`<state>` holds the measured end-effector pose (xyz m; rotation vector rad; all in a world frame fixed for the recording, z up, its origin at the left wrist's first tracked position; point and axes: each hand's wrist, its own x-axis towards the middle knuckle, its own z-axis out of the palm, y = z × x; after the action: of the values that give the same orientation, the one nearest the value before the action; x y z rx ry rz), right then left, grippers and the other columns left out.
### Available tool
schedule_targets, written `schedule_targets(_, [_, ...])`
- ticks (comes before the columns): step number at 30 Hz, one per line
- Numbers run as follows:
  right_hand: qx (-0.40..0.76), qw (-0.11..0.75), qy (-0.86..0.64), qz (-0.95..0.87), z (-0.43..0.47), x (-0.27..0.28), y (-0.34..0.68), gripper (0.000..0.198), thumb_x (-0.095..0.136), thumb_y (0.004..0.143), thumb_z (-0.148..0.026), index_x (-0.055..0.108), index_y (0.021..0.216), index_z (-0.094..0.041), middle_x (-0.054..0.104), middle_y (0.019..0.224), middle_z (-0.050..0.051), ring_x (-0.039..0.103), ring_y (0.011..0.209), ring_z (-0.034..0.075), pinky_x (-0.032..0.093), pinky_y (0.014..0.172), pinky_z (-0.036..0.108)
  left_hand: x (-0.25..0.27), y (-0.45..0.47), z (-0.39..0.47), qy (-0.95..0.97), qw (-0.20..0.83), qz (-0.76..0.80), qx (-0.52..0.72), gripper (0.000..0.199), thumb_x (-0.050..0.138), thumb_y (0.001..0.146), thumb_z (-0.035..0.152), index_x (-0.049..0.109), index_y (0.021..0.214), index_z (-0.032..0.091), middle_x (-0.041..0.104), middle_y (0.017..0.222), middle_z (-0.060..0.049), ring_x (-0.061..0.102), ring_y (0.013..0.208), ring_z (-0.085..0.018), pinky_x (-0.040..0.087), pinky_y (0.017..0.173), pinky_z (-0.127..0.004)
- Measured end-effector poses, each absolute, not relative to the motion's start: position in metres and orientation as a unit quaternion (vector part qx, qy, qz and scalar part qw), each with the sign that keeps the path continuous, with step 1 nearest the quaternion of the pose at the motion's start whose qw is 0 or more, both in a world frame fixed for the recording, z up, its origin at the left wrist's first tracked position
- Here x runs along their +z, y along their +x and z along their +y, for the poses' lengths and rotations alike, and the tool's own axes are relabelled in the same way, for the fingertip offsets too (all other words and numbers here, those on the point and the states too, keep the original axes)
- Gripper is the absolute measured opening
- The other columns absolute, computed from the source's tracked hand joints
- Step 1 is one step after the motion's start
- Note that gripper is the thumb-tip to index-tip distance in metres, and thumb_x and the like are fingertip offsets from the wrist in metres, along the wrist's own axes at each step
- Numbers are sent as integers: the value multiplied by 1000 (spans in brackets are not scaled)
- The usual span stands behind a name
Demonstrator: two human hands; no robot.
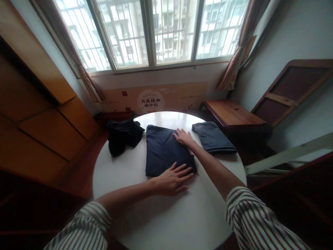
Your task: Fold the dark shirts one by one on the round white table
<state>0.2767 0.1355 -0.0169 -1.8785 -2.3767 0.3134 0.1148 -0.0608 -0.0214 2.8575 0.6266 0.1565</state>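
A dark navy folded garment (165, 149) lies flat in the middle of a round white table (166, 215). My left hand (173, 178) rests with fingers spread over its near right corner, partly on the cloth and partly over the table. Along its right edge, farther away, my right hand (184, 137) lies flat with the fingers stretched out on the fabric. Neither hand grips anything. The exact kind of garment cannot be made out in its folded state.
A crumpled black cloth (123, 135) sits at the table's left edge. On the right lies another folded dark grey garment (214, 137). Beyond stand a low wooden table (234, 113) and a barred window (171, 31); wooden cabinets (52, 132) are at left.
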Motion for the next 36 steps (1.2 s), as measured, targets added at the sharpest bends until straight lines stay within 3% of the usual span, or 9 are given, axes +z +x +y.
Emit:
schedule_targets(4, [27,105,-549,-829,98,-6,284,65,34,101,-49,29,155,-12,17,164,14,12,151,33,12,118,62,-16,76,-78,973,63,219,46,53,36,101,26,31,153,12,33,158,-13,30,147,-23,29,119,-45])
schedule_targets(8, [36,148,-337,-929,21,-4,308,65,52,94,-55,47,145,-14,46,150,16,37,143,32,27,118,54,-13,16,-80,958,-21,284,38,55,42,92,7,40,147,12,43,152,-16,37,143,-28,35,115,-46])
schedule_targets(10, [54,142,-264,-952,-13,-8,324,69,61,89,-56,51,143,-14,51,146,18,43,138,33,34,115,53,-14,-6,-78,948,-51,311,44,53,42,90,3,47,142,11,48,148,-16,41,141,-29,40,112,-46])
schedule_targets(14, [59,177,-259,-947,-37,-22,351,52,60,90,-27,55,139,-11,53,144,20,45,137,34,43,110,52,-22,-18,-72,936,-64,332,93,46,39,92,1,54,134,12,57,139,-16,51,134,-26,45,109,-46])
schedule_targets(19, [84,248,-252,-932,-30,-27,359,45,50,87,-5,65,128,-16,60,137,14,59,125,25,47,109,46,-27,-7,-71,923,-11,346,170,42,37,92,0,59,125,13,66,127,-14,63,119,-22,48,108,-44])
schedule_targets(24, [88,279,-228,-929,-70,-18,363,36,47,92,-6,69,118,-17,70,122,13,66,115,22,50,106,43,-18,-12,-111,928,40,309,204,33,40,96,6,60,121,13,71,116,-13,69,107,-22,51,103,-44])
schedule_targets(29, [197,274,-216,-916,-136,-16,379,31,50,95,-14,64,121,-21,74,111,9,70,103,19,51,102,38,4,-21,-179,904,177,315,226,24,52,96,17,62,117,18,75,102,-7,72,92,-17,49,104,-38])
schedule_targets(32, [253,333,-305,-855,-147,-13,376,20,54,96,-24,67,111,-22,75,99,7,71,89,19,57,84,30,17,-22,-184,833,251,403,284,19,56,95,26,66,110,19,74,95,-6,70,86,-17,56,84,-29])
schedule_targets(36, [302,444,-431,-725,-104,-2,347,26,56,94,-44,67,97,-21,69,78,3,63,67,17,51,60,26,25,-8,-129,698,341,486,400,29,57,94,42,64,107,17,68,85,-3,62,66,-13,49,56,-21])
